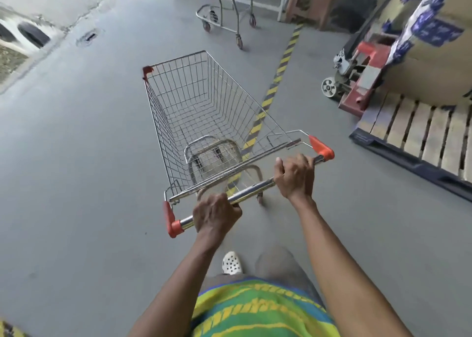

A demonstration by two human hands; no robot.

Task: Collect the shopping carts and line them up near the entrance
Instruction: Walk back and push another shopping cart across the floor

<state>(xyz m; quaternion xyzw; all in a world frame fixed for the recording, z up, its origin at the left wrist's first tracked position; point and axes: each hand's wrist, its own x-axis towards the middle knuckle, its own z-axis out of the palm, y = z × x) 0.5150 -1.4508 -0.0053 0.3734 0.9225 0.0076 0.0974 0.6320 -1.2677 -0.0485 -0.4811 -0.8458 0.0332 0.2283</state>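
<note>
— Standing behind the person, what did you make of the grip?

— Both hands were closed around the chrome handle bar (249,191) of the shopping cart (204,117); the left hand (217,215) sat near the orange end cap on its side, the right hand (296,176) close to the orange cap on the other; they were apart, one towards each end of the bar, fingers wrapped over the top.

— And where did the cart lie from them?

— Straight ahead and touching, the basket empty; its long axis ran away from the person, from the handle up to the narrow nose with the red corner guard; the bar itself sat skewed in the head view, the right hand further forward than the left, so the nose pointed ahead and slightly to the person's left.

— Towards what?

— A second cart (226,17) stood further on, only its lower frame and castors in view, well apart from the nose and a little right of its line; a striped floor line (281,66) passed beneath the pushed cart's rear and ran up towards it; a pallet (419,137) and a pallet jack (357,79) lay off to the right.

— So the coming move?

— I judged it a push forward with a swing of the nose rightwards to line up behind that cart; the left hand would have to drive more; whether the entrance was there, I could not tell.
</note>
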